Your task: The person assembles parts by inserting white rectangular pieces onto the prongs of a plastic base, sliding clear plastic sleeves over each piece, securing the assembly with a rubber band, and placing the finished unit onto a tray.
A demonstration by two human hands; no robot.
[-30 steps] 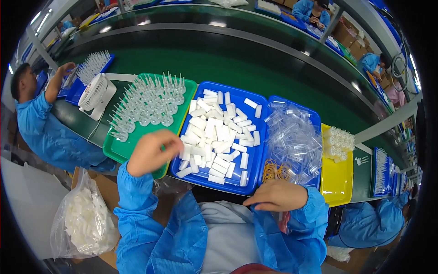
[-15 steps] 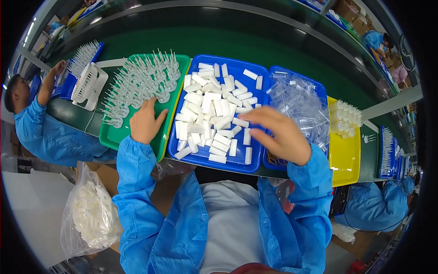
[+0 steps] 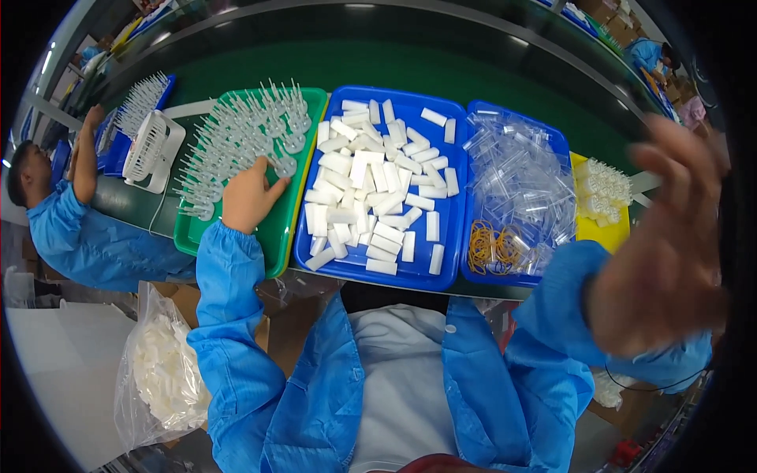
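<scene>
Clear stemmed pieces stand crowded together at ten o'clock in my view, stems up, on a green tray. My left hand is over this tray, its fingers half bent and reaching the nearest piece's rounded base; I cannot tell whether they grip it. My right hand is raised at three o'clock, blurred, fingers loosely spread, with nothing visible in it. At twelve o'clock, a wide blue tray holds a loose heap of white blocks. At two o'clock, a second blue tray holds clear tubes, with tan rubber bands in its near left corner. Just beyond, a yellow tray carries white parts. Further out at ten o'clock, a white fan stands on the counter; at nine sits a co-worker in blue; at eight slumps a clear bag of white pieces.
</scene>
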